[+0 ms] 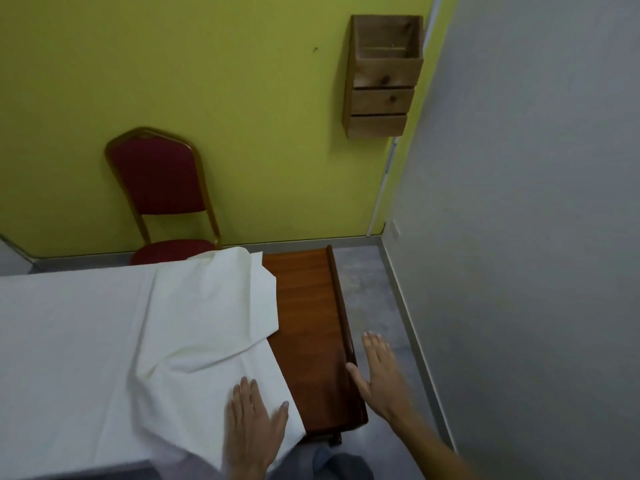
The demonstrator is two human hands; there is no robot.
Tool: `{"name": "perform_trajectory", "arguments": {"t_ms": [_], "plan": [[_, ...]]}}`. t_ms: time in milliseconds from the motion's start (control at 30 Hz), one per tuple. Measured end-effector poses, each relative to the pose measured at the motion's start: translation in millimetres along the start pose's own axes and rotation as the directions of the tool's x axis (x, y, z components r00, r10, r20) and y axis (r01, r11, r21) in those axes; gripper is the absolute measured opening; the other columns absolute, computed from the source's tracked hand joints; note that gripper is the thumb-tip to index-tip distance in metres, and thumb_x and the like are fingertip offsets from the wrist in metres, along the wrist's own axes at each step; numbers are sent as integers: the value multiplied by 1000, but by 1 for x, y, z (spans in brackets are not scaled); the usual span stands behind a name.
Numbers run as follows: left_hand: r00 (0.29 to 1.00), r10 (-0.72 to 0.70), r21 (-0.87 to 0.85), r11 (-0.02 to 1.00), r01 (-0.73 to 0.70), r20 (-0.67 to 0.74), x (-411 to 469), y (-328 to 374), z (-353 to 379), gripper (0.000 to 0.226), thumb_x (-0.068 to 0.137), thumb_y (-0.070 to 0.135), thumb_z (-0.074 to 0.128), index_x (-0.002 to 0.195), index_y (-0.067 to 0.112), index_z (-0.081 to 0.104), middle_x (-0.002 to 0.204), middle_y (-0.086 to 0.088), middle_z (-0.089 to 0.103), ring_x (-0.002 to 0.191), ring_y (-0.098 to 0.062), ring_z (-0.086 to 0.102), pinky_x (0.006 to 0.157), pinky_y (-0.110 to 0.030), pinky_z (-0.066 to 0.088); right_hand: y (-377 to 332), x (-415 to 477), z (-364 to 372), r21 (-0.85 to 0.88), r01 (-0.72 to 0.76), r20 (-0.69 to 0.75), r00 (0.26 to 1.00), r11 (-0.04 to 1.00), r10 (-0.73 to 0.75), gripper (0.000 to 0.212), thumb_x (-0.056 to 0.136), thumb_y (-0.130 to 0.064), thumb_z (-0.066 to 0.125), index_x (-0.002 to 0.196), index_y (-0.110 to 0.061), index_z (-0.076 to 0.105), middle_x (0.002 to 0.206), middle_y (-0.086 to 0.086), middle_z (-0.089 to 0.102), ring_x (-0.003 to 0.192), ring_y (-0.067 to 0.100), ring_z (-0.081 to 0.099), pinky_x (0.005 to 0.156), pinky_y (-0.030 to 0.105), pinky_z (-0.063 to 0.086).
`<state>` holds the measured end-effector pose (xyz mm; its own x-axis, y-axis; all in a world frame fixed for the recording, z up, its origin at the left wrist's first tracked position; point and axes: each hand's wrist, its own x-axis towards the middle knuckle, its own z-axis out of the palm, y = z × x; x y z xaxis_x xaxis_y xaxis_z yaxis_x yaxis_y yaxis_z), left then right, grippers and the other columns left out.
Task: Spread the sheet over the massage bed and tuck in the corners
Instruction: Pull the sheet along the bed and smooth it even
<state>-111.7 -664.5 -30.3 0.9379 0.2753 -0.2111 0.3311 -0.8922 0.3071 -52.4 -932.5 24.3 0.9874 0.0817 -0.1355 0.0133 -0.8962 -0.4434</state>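
Left hand (254, 420) lay flat on sheet (207, 320), fingers straight | my right hand (379, 375) spread wide by end of bed (306, 306), holding nothing | sheet bunched over bed, wooden end uncovered

a small treatment room, the plain kind used for massage. a narrow massage bed (304, 306) with a polished wooden end fills the near side, a white sheet (86, 323) over most of it. a red padded chair (162, 174) (gilt metal frame) stands against the lime-green wall (207, 64) past the bed's far edge. a wooden box shelf (381, 98) hangs near the corner with a grey wall (536, 202), above a grey floor (377, 289).
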Motion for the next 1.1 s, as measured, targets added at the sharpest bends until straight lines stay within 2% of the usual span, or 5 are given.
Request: {"name": "perform_trajectory", "arguments": {"t_ms": [200, 400, 567, 833, 1100], "plan": [[974, -224, -186, 956, 226, 33, 8, 28, 18, 106, 86, 76, 9, 125, -11, 54, 133, -32, 52, 119, -49, 52, 108, -49, 27, 8, 70, -21, -56, 184, 131, 976, 981, -176, 101, 81, -87, -2, 159, -23, 7, 167, -2, 6, 154, 12, -2, 126, 33, 1], [894, -448, -235, 865, 442, 33, 4, 34, 20, 100, 89, 72, 10, 134, -8, 48, 143, -27, 45, 129, -43, 46, 117, -32, 2, -41, 153, -6, -86, 521, 268, 833, 850, -483, 77, 97, -69, 19, 157, -20, 27, 164, 2, 21, 153, 20, 11, 125, 40, 14], [807, -583, -267, 796, 544, -95, 19, 55, 22, 90, 88, 67, 27, 145, -2, 37, 155, -20, 31, 144, -35, 27, 121, -37, 8, -89, 229, 19, -79, 770, 407, 605, 634, -684, 71, 101, -62, 27, 153, -15, 34, 159, 13, 34, 149, 32, 28, 122, 48, 25], [652, -749, -236, 658, 715, -113, 61, 73, 19, 89, 88, 63, 41, 149, 0, 27, 160, -17, 19, 149, -32, 13, 119, -43, 9, -148, 328, 53, 0, 989, 600, 116, 145, -791, 73, 100, -63, 20, 155, -15, 29, 163, 17, 22, 152, 35, 17, 123, 49, 14], [568, -811, -193, 585, 788, -141, 67, 74, 31, 95, 91, 74, 25, 154, 3, 14, 162, -12, 6, 150, -27, -1, 121, -45, 8, -189, 374, 90, 1, 986, 690, -122, -168, -713, 82, 94, -76, 21, 159, -26, 18, 167, 12, 6, 154, 33, 4, 124, 53, 2]]}}
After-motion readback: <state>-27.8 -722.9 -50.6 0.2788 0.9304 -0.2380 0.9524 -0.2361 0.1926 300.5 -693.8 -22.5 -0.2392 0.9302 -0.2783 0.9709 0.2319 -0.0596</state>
